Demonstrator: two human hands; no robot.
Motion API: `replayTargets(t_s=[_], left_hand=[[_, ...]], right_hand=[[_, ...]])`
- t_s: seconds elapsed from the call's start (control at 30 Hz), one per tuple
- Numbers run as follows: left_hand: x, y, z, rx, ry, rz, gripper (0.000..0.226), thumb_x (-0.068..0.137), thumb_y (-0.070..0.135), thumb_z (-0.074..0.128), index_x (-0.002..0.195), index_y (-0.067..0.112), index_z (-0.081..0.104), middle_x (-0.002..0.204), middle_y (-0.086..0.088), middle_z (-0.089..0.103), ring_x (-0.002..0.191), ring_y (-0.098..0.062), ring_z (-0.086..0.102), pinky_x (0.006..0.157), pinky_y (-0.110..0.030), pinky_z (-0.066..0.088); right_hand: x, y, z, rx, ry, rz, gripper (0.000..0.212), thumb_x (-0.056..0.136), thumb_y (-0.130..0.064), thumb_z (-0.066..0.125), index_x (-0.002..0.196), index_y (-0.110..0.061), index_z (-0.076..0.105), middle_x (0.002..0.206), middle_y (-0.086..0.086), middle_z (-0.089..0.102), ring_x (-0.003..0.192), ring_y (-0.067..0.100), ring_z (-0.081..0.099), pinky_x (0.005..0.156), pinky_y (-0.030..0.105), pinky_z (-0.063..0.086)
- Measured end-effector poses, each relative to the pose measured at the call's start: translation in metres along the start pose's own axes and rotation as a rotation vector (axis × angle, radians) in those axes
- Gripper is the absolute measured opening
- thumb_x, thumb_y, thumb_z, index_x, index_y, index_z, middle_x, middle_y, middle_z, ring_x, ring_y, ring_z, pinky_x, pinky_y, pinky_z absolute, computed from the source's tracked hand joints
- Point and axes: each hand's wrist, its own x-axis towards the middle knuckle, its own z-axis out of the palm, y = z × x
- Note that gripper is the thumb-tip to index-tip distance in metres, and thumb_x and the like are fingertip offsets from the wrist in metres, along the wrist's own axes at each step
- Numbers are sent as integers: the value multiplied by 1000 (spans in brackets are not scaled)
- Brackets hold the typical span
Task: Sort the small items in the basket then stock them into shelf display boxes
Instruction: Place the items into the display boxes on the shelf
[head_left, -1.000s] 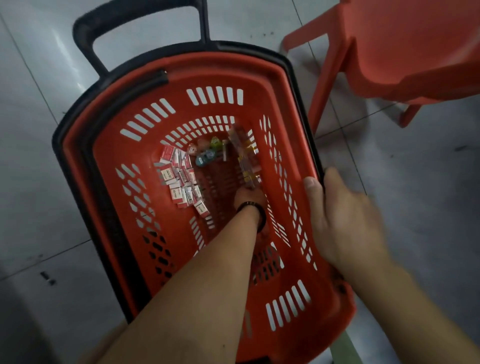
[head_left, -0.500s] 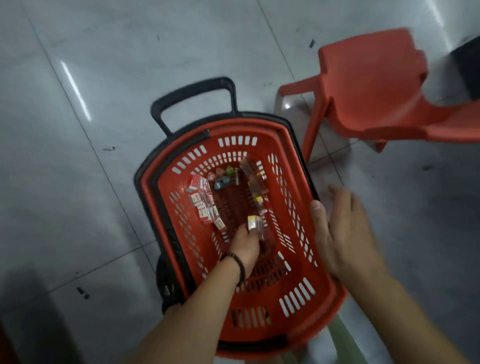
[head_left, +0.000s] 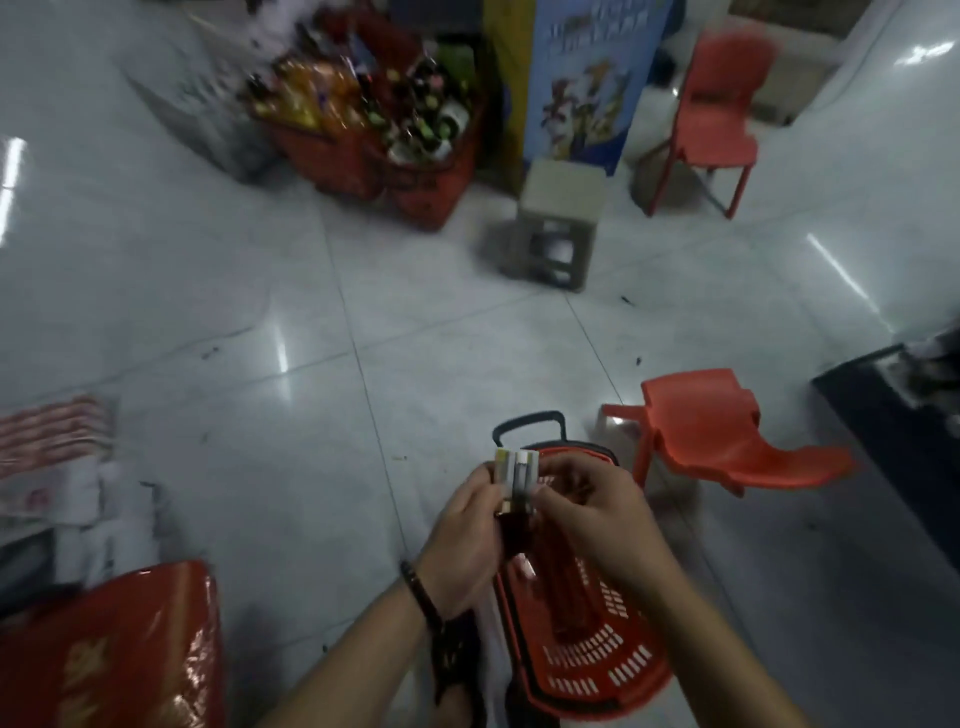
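Note:
The red shopping basket (head_left: 592, 660) with a black handle stands on the floor below my hands. Both hands are raised above it and meet on a few small packets (head_left: 515, 480) with white and yellow tops, held upright. My left hand (head_left: 462, 540) grips them from the left, a dark band on its wrist. From the right, my right hand (head_left: 597, 525) pinches the same packets. The basket's contents are hidden by my hands and by blur.
A red chair (head_left: 722, 436) lies right of the basket, another red chair (head_left: 711, 119) stands far back. Red baskets of bottles (head_left: 395, 119), a small stool (head_left: 556, 228) and a blue display (head_left: 587, 78) are behind. A red bag (head_left: 109, 654) sits at lower left, a dark counter (head_left: 898, 426) at right.
My left hand has come up out of the basket with the packets and my right hand has joined it. The view has lifted from the basket to the shop floor.

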Motion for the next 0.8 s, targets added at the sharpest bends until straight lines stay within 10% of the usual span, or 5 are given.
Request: replayTargets(t_s=[0.5, 0.8], left_hand=[[-431, 92, -49, -234, 502, 440, 10, 103, 2, 56, 113, 1, 58, 99, -22, 68, 72, -27, 64, 61, -32, 50], [-692, 19, -95, -236, 849, 885, 15, 99, 19, 68, 95, 5, 66, 73, -10, 50, 58, -15, 44, 53, -26, 37]], right_hand=[[-246, -232, 146, 381, -487, -418, 17, 90, -3, 77, 82, 3, 63, 76, 27, 66, 66, 24, 63, 59, 35, 46], [-460, -296, 293, 331, -949, -745, 37, 89, 5, 77, 108, -27, 78, 65, 22, 63, 68, 41, 70, 67, 54, 58]])
